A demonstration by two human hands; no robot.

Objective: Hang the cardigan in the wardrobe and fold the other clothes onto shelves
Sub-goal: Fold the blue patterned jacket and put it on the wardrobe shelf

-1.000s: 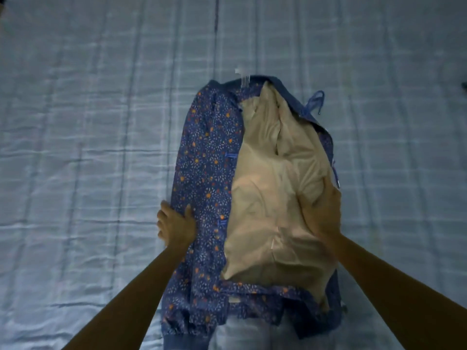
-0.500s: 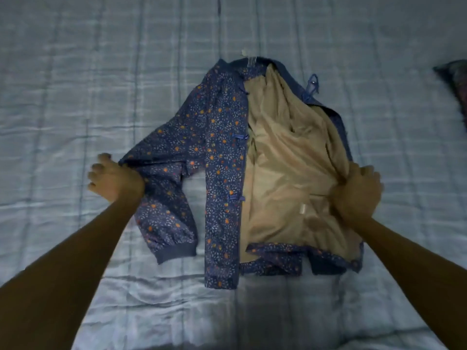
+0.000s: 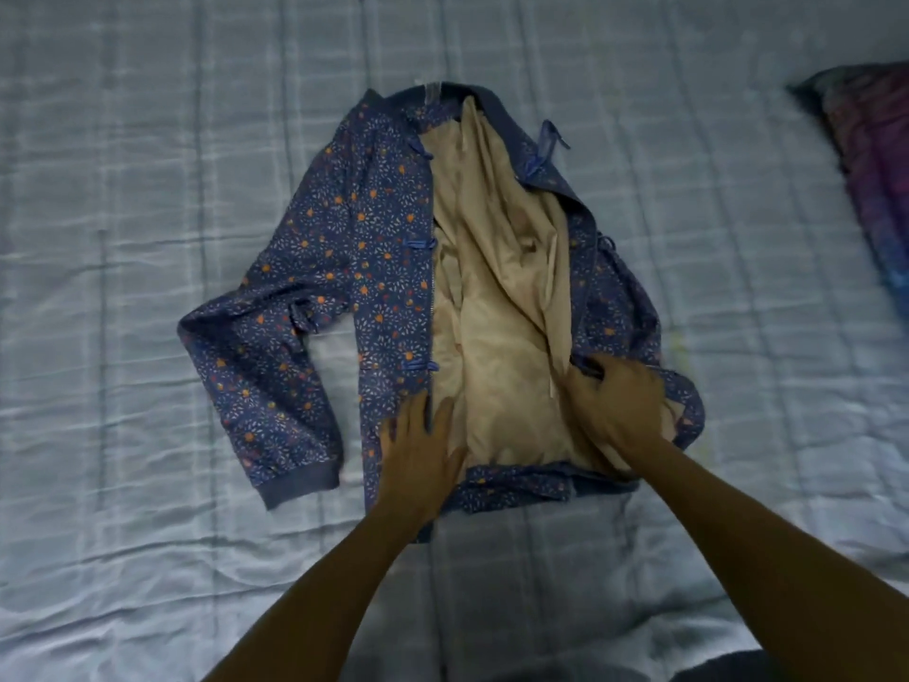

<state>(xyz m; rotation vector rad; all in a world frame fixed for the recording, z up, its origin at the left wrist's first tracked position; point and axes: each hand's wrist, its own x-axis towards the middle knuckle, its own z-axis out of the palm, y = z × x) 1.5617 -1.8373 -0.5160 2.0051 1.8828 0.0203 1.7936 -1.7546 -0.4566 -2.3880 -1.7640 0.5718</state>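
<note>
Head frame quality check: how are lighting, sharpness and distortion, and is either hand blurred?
Head view: dim bluish light, no glare; the jacket is fairly sharp at centre; the right hand is smeared by motion blur, the left hand crisper; the bedspread lines bow from the wide-angle lens; the patterned cloth at the right edge is soft.

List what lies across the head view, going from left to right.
floral jacket's sleeve → left hand → tan lining → right hand → purple patterned cloth at the right edge
</note>
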